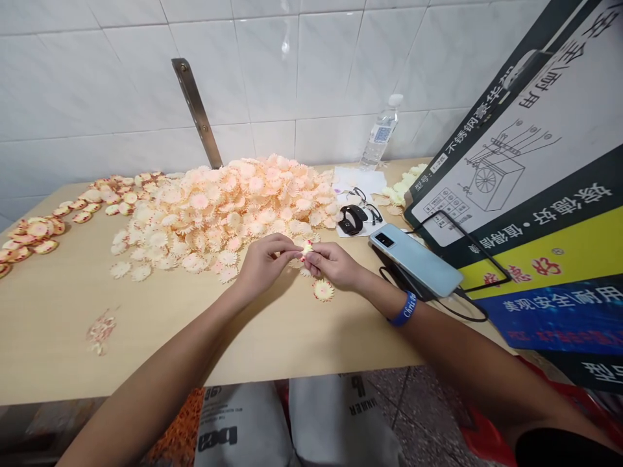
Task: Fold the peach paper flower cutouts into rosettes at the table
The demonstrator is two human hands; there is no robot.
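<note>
Both my hands meet over the middle of the table, in front of a large heap of pale pink and cream flower-shaped pieces [233,194]. Between the fingertips is a small yellowish flower piece [307,248] with red edges. My left hand [267,261] pinches it from the left, fingers closed. From the right, my right hand [335,264] grips the same piece between thumb and fingers. A single round flower piece [323,290] lies flat on the table just below my right hand.
Red-edged pieces [41,232] lie at the left, with small scraps [102,332] nearer the front edge. At the right are a phone [418,259] with a cable, a black watch [351,220], glasses [374,213], a bottle [380,136] and a large printed box [525,149]. A metal bracket [198,117] stands behind the heap.
</note>
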